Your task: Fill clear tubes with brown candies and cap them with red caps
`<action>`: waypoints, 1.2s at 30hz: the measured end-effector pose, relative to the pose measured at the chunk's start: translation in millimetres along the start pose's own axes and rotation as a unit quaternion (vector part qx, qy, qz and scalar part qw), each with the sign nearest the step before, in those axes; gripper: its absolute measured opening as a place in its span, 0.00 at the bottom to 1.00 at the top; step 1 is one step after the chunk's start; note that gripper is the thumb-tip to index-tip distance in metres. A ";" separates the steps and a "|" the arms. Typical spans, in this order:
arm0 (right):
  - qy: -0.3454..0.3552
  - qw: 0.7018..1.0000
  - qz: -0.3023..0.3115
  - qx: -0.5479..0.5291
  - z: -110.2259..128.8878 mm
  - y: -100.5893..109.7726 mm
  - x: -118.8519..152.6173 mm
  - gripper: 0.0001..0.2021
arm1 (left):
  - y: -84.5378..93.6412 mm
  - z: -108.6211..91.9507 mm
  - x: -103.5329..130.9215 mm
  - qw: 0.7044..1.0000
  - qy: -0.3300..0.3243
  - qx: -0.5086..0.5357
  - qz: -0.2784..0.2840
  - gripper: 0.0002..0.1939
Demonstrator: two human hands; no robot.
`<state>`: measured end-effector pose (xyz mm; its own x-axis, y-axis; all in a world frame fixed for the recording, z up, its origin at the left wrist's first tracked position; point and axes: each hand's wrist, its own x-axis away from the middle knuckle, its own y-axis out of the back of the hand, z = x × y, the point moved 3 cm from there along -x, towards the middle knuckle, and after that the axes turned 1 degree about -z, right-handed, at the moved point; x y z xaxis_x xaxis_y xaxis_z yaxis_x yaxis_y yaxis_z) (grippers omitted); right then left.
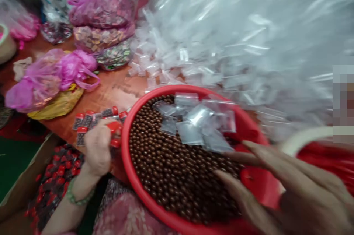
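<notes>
The fingers point(272, 161) of our right hand point(309, 187) are spread with nothing between them, over the right part of the basin point(127, 154); blur keeps us from telling whether their tips touch the beads point(171, 172) below. Our left hand point(98, 144) is curled beside the basin's left rim, next to a red cap point(114, 127), but its fingertips are hidden, so we cannot tell whether they pinch it. The beads, brown, round and glossy, lie loose in the basin; we judge each one light, hard and quick to roll, better scooped with cupped fingers than picked singly, though the whole load is probably heavy and best taken by the rim at both sides. On top of them lie clear packets point(190, 128), which look thin, limp and slippery; an edge or corner would be the place to pinch. Just left of the basin, small red-capped jars point(80, 135) on the worktop point(118, 93) seem stiff and light, easily held by their sides. Farther out are pink bags point(102, 10) and a heap of clear plastic point(235, 36).
</notes>
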<state>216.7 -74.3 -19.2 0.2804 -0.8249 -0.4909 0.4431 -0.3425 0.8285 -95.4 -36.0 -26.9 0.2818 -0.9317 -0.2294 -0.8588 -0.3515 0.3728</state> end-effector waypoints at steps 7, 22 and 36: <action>-0.088 0.993 0.007 0.078 -41.4 12.4 -2.4 0.10 | 30.5 74.8 -34.5 0.922 -0.093 -0.376 0.015 0.19; -0.023 0.991 0.134 -0.010 -46.2 -31.9 -19.0 0.14 | -23.7 -2.7 -1.9 0.950 -0.212 -0.218 0.065 0.09; 0.121 0.985 0.092 0.086 -24.6 -21.2 -35.9 0.08 | -74.2 -34.0 33.2 0.941 -0.259 -0.120 0.184 0.08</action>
<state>218.2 -26.4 -25.7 0.5455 -0.7560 -0.3618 0.2222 -0.2857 0.9322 -7.8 -44.0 -31.6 -0.3148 -0.8467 -0.4290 -0.7192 -0.0822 0.6900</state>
